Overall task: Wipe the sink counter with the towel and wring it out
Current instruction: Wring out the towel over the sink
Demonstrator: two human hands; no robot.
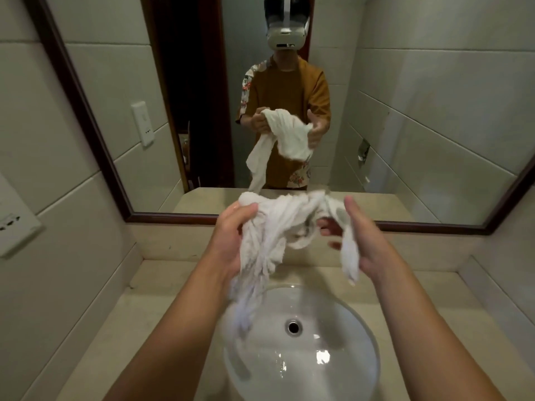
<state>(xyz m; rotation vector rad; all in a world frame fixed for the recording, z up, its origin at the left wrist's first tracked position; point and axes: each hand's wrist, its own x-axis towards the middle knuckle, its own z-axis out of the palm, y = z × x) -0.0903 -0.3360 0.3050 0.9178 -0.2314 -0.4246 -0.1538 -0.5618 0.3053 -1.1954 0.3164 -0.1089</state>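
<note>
A crumpled white towel (278,227) hangs in the air above the round white sink basin (356,337). My left hand (231,235) grips its bunched left end, and a long tail droops from there toward the basin, blurred. My right hand (362,241) has its fingers spread, with the towel's right end draped between thumb and fingers; a short flap hangs below. The beige stone counter (162,296) surrounds the sink on both sides. The basin's drain (293,326) shows below the towel.
A dark-framed mirror (86,117) fills the wall behind the counter and reflects a person holding the towel. Tiled walls close in on both sides. A wall socket plate (14,227) sits at the left. No faucet is visible.
</note>
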